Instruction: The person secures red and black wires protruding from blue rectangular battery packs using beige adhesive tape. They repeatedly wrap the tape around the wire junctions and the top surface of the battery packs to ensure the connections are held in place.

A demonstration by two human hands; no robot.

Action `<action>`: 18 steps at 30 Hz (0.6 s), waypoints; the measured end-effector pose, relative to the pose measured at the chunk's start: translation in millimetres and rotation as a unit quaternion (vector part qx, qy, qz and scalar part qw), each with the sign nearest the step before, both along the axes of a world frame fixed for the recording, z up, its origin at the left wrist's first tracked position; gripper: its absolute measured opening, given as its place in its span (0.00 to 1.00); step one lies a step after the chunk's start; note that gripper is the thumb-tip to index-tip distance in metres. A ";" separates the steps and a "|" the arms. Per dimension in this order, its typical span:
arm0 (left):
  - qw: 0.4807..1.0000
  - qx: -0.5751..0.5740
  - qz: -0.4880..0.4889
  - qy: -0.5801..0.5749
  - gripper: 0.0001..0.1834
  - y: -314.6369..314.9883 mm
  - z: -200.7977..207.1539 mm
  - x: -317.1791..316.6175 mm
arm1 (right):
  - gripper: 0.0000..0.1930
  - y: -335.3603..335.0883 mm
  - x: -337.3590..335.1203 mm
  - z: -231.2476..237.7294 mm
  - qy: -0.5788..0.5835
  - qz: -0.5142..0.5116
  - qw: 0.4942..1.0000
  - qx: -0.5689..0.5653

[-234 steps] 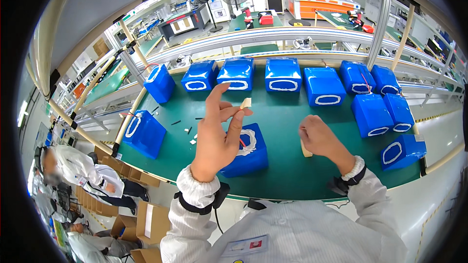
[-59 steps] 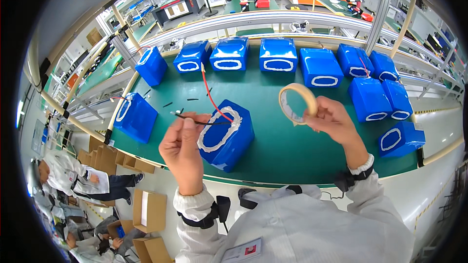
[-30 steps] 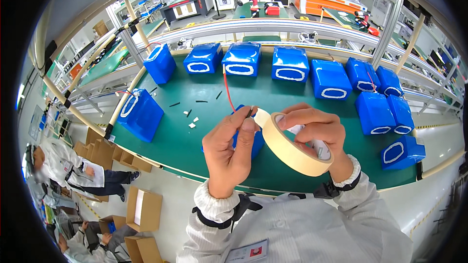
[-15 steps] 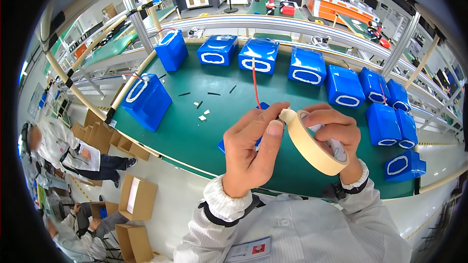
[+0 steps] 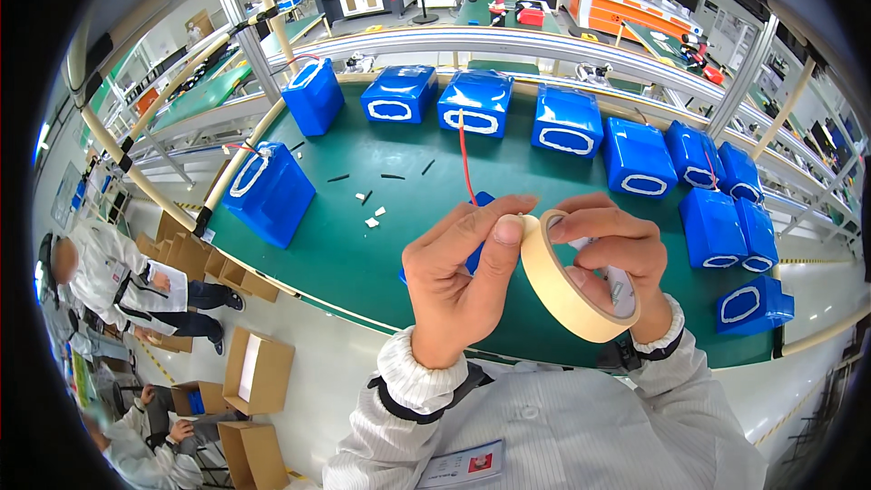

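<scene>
A roll of cream masking tape (image 5: 572, 304) is held up in front of my chest by my right hand (image 5: 621, 245), whose fingers reach through its ring. My left hand (image 5: 463, 268) pinches the tape's end between thumb and forefinger at the roll's upper left edge. Beneath the left hand lies a blue shrink-wrapped battery pack (image 5: 477, 259), mostly hidden by that hand. A red wire (image 5: 466, 163) rises behind the left fingers to a pale tip that overlaps a farther blue pack (image 5: 475, 102).
More blue packs (image 5: 567, 122) with white oval rings line the back and right of the green table (image 5: 363, 245); two more (image 5: 269, 195) stand at its left. Small black strips (image 5: 392, 176) and white scraps (image 5: 371, 222) lie mid-table. Two people sit or stand beside cardboard boxes (image 5: 249, 454) at left.
Both hands have shifted slightly to the left with the tape roll, which now hangs a little lower. The left thumb and forefinger have drawn closer together over the tape's end.
</scene>
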State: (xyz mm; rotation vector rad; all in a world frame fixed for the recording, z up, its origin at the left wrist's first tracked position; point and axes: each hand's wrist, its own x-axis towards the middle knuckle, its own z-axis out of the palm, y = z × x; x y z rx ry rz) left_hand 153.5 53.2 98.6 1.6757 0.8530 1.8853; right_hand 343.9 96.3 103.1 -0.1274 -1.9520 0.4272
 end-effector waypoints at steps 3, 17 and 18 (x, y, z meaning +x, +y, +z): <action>0.998 -0.038 -0.029 -0.035 0.13 -2.8 0.5 1.2 | 0.06 0.8 0.2 -1.9 0.000 0.004 1.000 -0.002; 0.981 -0.041 -0.126 -0.139 0.07 -8.3 4.7 -3.5 | 0.13 -2.1 -0.4 5.7 -0.043 -0.035 0.997 0.044; 0.978 -0.063 -0.137 -0.146 0.08 -9.3 6.6 -6.0 | 0.13 -2.6 -0.2 5.7 -0.054 -0.049 0.996 0.055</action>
